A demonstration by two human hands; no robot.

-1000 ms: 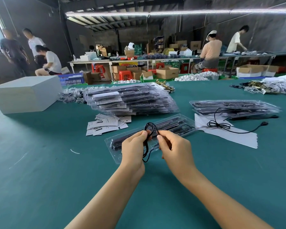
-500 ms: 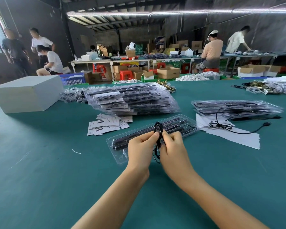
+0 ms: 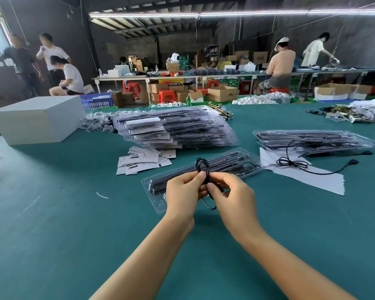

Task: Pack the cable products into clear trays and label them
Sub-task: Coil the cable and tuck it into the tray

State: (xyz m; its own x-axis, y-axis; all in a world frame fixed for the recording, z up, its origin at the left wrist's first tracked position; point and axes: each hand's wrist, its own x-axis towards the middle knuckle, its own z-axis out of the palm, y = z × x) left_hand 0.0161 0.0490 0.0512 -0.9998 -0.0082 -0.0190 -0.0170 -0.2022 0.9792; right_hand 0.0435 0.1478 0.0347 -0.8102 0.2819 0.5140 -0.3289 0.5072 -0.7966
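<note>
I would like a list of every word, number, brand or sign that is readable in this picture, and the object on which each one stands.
None can be read.
Paper labels beside the big stack: dark printed marks, too small and blurred.
Label cards inside the stacked clear trays: print blurred.
Cardboard boxes behind the table: no legible marking.
Open clear tray under the hands, black cable, white box: no text visible.

I see a green table carrying a white box upper left, stacked clear trays centre, paper labels beside them.
</note>
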